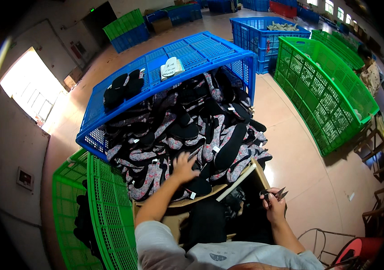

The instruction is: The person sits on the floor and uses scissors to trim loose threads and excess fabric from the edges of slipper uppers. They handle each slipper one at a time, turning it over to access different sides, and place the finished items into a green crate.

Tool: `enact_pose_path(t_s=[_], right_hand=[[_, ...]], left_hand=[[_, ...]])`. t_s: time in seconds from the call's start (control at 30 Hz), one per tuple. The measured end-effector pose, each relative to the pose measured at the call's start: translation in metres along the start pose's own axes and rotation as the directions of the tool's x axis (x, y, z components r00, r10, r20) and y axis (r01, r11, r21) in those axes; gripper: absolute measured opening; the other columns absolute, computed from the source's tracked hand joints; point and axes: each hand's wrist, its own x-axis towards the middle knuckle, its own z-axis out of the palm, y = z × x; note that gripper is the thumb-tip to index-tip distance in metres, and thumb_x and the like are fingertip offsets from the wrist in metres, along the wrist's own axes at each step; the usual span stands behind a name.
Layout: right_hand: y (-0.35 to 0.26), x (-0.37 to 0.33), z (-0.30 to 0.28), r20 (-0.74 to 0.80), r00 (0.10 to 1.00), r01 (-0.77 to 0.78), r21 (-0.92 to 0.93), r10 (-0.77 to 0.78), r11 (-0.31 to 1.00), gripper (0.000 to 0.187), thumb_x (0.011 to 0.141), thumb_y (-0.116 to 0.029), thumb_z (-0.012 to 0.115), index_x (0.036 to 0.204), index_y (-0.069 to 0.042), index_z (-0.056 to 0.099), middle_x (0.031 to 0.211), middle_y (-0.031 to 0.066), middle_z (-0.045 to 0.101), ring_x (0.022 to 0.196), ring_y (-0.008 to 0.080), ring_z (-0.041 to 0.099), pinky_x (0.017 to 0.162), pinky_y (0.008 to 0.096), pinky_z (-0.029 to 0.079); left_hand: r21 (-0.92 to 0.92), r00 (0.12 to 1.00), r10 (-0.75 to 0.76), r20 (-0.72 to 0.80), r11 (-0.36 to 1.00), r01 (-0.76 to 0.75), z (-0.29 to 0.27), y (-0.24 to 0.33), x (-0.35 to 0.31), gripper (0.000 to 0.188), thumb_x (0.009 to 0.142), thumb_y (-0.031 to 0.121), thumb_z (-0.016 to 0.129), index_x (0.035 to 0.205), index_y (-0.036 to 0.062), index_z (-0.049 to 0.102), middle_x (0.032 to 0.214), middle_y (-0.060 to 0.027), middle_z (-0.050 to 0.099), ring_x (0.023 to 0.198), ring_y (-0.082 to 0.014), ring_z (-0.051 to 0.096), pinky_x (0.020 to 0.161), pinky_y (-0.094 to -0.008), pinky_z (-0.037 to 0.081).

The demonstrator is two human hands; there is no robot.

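A big heap of cloth slippers [185, 130], black and grey-pink floral with small white tags, spills from a blue plastic crate [156, 72] tipped on its side in front of me. My left hand [185, 167] reaches onto the near part of the heap with its fingers spread; it grips nothing that I can see. Off to the right, my right hand [274, 204] is closed around small dark scissors [280, 194], whose pointed blades stand apart and face right. Below the heap is the edge of a cardboard box [259, 174].
On the crate's upper side lie a black pair of slippers [124, 86] and a white paper stack [171, 68]. Green crates [111, 216] stand at my left, another green crate [322, 96] at right. Behind is a filled blue crate [264, 40]. A person [371, 74] is at far right.
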Motion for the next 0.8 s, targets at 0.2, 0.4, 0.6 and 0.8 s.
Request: enact_pose_path(t_s=[0.2, 0.4, 0.6, 0.8], right_hand=[[-0.002, -0.004, 0.002, -0.002, 1.0, -0.005, -0.033, 0.005, 0.999, 0.019, 0.094, -0.013, 0.056, 0.11, -0.005, 0.057, 0.087, 0.0158, 0.068, 0.054, 0.0097, 0.049, 0.046, 0.0208, 0.035], [-0.001, -0.011, 0.004, 0.033, 0.999, 0.008, -0.057, -0.006, 0.998, 0.02, 0.094, -0.014, 0.055, 0.112, -0.004, 0.056, 0.088, 0.0149, 0.067, 0.054, 0.009, 0.049, 0.047, 0.0203, 0.035], [-0.004, -0.016, 0.005, -0.014, 1.0, 0.001, -0.077, -0.003, 0.997, 0.021, 0.094, -0.013, 0.055, 0.113, -0.003, 0.054, 0.087, 0.0148, 0.067, 0.053, 0.0092, 0.047, 0.046, 0.0208, 0.035], [-0.003, -0.014, -0.005, 0.011, 0.999, 0.048, -0.046, -0.048, 0.998, 0.018, 0.095, -0.008, 0.053, 0.113, -0.005, 0.055, 0.09, 0.0149, 0.066, 0.053, 0.008, 0.045, 0.045, 0.0195, 0.034]], left_hand=[[-0.126, 0.904, -0.287, 0.317, 0.932, 0.34, 0.077, 0.05, -0.12, 0.079, 0.083, 0.047, 0.069, 0.149, 0.0238, 0.032, 0.156, -0.0148, 0.021, 0.146, -0.0364, 0.013, 0.106, -0.0592, 0.033], [-0.173, 0.933, -0.331, 0.144, 0.919, 0.353, 0.098, 0.047, -0.136, 0.07, 0.081, 0.042, 0.073, 0.142, 0.0268, 0.043, 0.15, -0.0144, 0.031, 0.142, -0.036, 0.022, 0.106, -0.054, 0.035], [-0.264, 0.809, -0.587, 0.008, 0.779, 0.568, 0.12, 0.043, -0.145, 0.067, 0.079, 0.027, 0.072, 0.14, 0.0236, 0.046, 0.121, -0.0132, 0.047, 0.103, -0.0375, 0.054, 0.089, -0.0455, 0.047], [-0.26, 0.73, -0.646, 0.224, 0.682, 0.684, 0.117, 0.045, -0.146, 0.068, 0.084, 0.023, 0.066, 0.146, 0.0306, 0.039, 0.123, -0.0157, 0.049, 0.109, -0.0372, 0.054, 0.094, -0.0441, 0.045]])
